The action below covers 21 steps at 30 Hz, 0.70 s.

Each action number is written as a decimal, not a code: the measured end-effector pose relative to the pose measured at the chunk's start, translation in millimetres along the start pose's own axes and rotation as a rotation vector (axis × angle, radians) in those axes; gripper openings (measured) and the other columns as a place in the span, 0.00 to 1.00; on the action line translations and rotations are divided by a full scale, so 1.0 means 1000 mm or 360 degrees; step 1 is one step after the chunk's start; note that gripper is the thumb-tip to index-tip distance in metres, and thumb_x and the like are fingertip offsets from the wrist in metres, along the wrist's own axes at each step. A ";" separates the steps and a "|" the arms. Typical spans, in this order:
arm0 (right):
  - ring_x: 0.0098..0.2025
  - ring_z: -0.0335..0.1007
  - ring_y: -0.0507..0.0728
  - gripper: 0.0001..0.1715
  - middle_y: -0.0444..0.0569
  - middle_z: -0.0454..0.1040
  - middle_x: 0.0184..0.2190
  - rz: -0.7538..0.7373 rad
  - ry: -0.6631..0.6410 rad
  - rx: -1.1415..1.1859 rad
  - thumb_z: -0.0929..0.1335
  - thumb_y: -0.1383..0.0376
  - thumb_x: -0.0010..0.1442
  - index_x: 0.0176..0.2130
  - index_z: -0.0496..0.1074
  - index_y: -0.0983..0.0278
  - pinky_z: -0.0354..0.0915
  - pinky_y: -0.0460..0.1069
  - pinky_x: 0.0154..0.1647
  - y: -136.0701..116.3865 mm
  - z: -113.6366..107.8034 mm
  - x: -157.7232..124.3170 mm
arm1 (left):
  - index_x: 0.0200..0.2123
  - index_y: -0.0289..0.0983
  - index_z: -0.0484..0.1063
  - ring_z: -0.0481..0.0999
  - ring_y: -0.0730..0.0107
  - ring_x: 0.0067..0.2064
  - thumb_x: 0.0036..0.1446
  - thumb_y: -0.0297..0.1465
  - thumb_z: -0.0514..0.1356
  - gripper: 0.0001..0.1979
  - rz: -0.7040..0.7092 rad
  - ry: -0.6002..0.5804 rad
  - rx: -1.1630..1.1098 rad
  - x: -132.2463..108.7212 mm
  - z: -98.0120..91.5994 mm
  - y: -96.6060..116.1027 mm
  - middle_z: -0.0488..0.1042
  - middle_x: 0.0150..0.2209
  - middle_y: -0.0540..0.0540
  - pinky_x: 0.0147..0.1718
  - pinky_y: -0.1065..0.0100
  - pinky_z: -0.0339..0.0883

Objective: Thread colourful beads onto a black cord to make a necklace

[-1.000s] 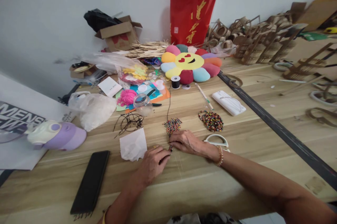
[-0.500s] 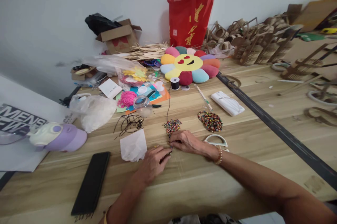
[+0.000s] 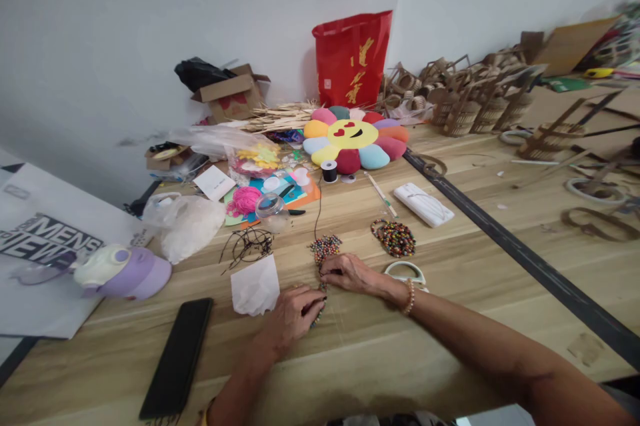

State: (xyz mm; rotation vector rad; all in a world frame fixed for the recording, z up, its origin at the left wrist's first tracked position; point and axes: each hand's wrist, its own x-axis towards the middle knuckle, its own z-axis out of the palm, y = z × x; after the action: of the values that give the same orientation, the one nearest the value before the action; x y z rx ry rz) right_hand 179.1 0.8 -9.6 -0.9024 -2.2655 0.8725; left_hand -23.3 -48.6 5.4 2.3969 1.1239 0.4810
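Note:
My left hand (image 3: 295, 314) is closed, its thumb and fingers pinching a strand of small multicoloured beads (image 3: 317, 319) that pokes out below the fingertips. Just above it, my right hand (image 3: 350, 273) has its fingertips pinched at the black cord (image 3: 319, 209), beside a pile of loose beads (image 3: 325, 247). That cord runs up the table to a black spool with white ends (image 3: 329, 171). A coiled bead string (image 3: 393, 238) lies to the right of the pile. White-handled scissors (image 3: 406, 273) rest partly behind my right wrist.
A crumpled white paper (image 3: 255, 286) and a black phone (image 3: 177, 356) lie left of my hands. Tangled black cords (image 3: 247, 245), a clear jar (image 3: 271, 207) and a white power bank (image 3: 424, 204) sit farther back. A flower cushion (image 3: 355, 136) stands behind them.
The view has tilted up and shifted a little, so things sit lower in it. More of the beaded strand shows below my left fingers. Both hands stay close together.

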 end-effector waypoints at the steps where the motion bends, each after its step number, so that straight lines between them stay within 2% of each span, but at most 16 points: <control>1: 0.31 0.68 0.52 0.08 0.47 0.74 0.29 0.0004 -0.0003 0.0010 0.67 0.67 0.61 0.31 0.75 0.66 0.59 0.43 0.32 0.000 0.000 0.000 | 0.36 0.36 0.78 0.75 0.67 0.31 0.58 0.28 0.56 0.10 -0.0035 0.0013 -0.0049 0.001 0.000 0.000 0.77 0.29 0.45 0.33 0.70 0.67; 5: 0.31 0.68 0.51 0.08 0.46 0.75 0.29 0.0036 -0.0016 0.0010 0.67 0.68 0.60 0.31 0.76 0.66 0.59 0.43 0.32 0.000 -0.001 0.000 | 0.32 0.35 0.77 0.74 0.68 0.29 0.57 0.31 0.55 0.11 -0.0255 0.0137 -0.0241 0.007 -0.004 0.001 0.77 0.28 0.45 0.30 0.71 0.66; 9: 0.31 0.68 0.51 0.07 0.46 0.75 0.29 0.0060 -0.0005 0.0020 0.67 0.68 0.59 0.32 0.76 0.66 0.58 0.42 0.31 0.001 0.001 0.000 | 0.37 0.34 0.76 0.71 0.69 0.26 0.52 0.33 0.58 0.11 -0.0482 0.0254 -0.0428 0.015 -0.013 0.003 0.74 0.24 0.48 0.27 0.71 0.64; 14: 0.28 0.65 0.50 0.07 0.44 0.73 0.26 0.0066 0.0027 0.0005 0.68 0.68 0.58 0.30 0.76 0.66 0.55 0.42 0.28 0.003 0.003 0.000 | 0.31 0.34 0.75 0.70 0.70 0.25 0.47 0.32 0.61 0.09 -0.0573 0.0278 -0.0654 0.034 -0.019 0.002 0.73 0.23 0.48 0.26 0.71 0.63; 21: 0.23 0.58 0.48 0.09 0.42 0.68 0.21 0.0110 0.0061 -0.0064 0.69 0.67 0.57 0.26 0.74 0.67 0.50 0.42 0.24 0.003 0.003 0.000 | 0.25 0.33 0.73 0.71 0.70 0.25 0.44 0.33 0.63 0.08 -0.0578 0.0185 -0.0898 0.050 -0.008 -0.010 0.75 0.23 0.47 0.27 0.71 0.64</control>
State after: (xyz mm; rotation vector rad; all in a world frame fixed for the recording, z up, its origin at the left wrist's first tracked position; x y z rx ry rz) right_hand 177.9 1.3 -14.1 -1.0121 -2.2380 0.8345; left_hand -2.9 -1.9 12.9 1.6604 1.2383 0.7058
